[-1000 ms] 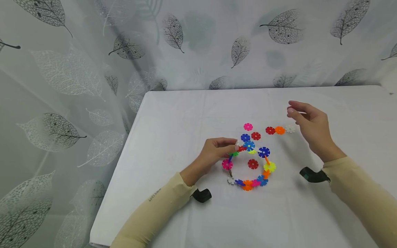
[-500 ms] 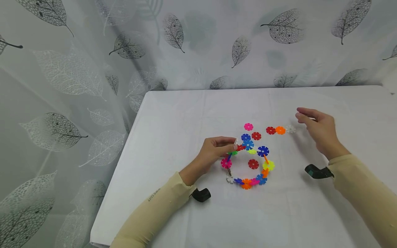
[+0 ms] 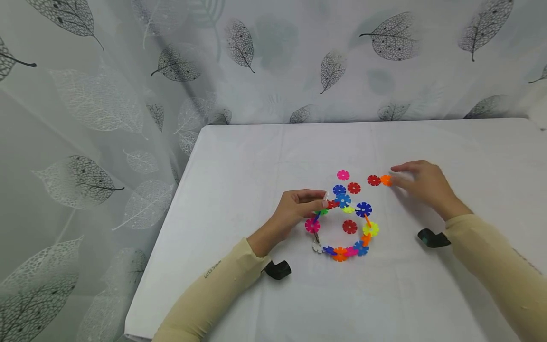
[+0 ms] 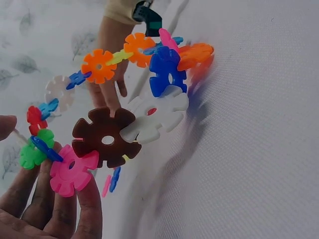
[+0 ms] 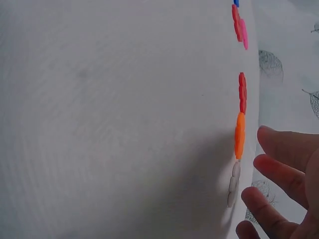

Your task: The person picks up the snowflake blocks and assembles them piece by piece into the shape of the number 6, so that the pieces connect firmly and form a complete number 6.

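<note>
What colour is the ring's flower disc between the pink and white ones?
The disc is dark brown, clearest in the left wrist view.

Loose discs on table behind ring, three-disc row to their right, curtain beyond

I have a free lane across the near table, between the left sleeve and the right sleeve; two black cameras project into its far end. The ring obstructs a straight low pass between the left hand and the right hand. An inner red disc shows within its opening, with room around it. A narrow gap separates the outer red disc from the row. My right fingers occupy the row's white end. The strip before the curtain permits passage.
</note>
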Tool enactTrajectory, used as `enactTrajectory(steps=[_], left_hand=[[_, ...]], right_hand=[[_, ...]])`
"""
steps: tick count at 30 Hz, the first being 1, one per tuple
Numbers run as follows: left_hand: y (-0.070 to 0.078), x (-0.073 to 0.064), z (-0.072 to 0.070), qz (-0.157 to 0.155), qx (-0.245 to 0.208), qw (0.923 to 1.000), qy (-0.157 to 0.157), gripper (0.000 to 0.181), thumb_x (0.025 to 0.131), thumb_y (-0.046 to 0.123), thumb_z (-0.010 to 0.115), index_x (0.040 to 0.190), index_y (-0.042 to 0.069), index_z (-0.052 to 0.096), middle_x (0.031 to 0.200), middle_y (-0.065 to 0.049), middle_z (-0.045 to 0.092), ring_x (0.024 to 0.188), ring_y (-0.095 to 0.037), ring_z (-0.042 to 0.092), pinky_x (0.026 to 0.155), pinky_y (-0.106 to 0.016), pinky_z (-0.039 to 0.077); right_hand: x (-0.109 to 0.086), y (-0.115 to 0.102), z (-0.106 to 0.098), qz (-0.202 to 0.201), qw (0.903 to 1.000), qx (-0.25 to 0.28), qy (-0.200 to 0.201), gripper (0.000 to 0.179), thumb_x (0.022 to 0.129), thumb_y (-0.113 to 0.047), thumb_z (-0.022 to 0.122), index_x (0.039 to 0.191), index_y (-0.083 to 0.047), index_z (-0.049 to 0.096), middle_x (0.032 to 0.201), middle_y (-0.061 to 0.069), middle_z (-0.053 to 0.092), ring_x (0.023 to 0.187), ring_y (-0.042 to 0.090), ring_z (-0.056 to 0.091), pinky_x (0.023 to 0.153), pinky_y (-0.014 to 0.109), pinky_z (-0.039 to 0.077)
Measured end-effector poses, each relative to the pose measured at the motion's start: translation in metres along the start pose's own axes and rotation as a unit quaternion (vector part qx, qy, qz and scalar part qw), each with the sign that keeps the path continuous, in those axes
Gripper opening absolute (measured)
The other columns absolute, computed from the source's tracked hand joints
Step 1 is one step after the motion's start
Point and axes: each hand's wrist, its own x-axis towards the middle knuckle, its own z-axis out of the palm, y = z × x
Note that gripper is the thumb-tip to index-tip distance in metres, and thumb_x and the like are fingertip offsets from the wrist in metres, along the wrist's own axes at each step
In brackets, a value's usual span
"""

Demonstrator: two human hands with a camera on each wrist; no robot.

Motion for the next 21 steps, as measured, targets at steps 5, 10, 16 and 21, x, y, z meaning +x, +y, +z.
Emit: enactTrajectory(steps=[5,10,16,21], left_hand=[[-0.001,-0.001,0.000,0.008,0.000,1.0000,-0.006,0.039,0.093,0.020,0.074,0.127,0.001,0.069,0.113,-0.002,0.074,0.098,-0.017,0.069,0.084,-0.035,0.056],[0.000,-0.001,0.001,0.014,-0.001,0.9999,-0.009,0.040,0.093,0.021,0.075,0.127,0.001,0.069,0.111,-0.002,0.075,0.101,-0.017,0.069,0.084,-0.034,0.056],[0.002,-0.003,0.003,0.019,-0.002,0.9997,-0.014,0.039,0.093,0.019,0.075,0.127,-0.001,0.069,0.109,-0.003,0.075,0.101,-0.016,0.069,0.085,-0.032,0.056],[0.004,-0.005,0.004,0.025,-0.002,0.9996,-0.014,0.039,0.093,0.018,0.075,0.127,-0.001,0.068,0.109,-0.004,0.075,0.101,-0.017,0.069,0.086,-0.034,0.056]], right_hand=[[0.000,-0.003,0.005,-0.022,0.9990,-0.039,0.005,0.044,0.092,-0.029,0.073,0.127,-0.002,0.068,0.137,0.034,0.044,0.128,0.055,0.035,0.095,0.072,0.039],[-0.002,-0.009,0.007,-0.041,0.9968,-0.067,0.016,0.042,0.089,-0.025,0.076,0.123,-0.001,0.070,0.134,0.035,0.046,0.126,0.056,0.035,0.095,0.072,0.039],[-0.002,-0.011,0.008,-0.044,0.9964,-0.070,0.018,0.038,0.087,-0.022,0.077,0.118,-0.001,0.070,0.134,0.036,0.044,0.125,0.057,0.036,0.095,0.073,0.038],[-0.003,-0.012,0.007,-0.025,0.9992,-0.032,0.004,0.037,0.089,-0.021,0.076,0.119,-0.002,0.066,0.131,0.032,0.050,0.122,0.054,0.040,0.094,0.070,0.042]])
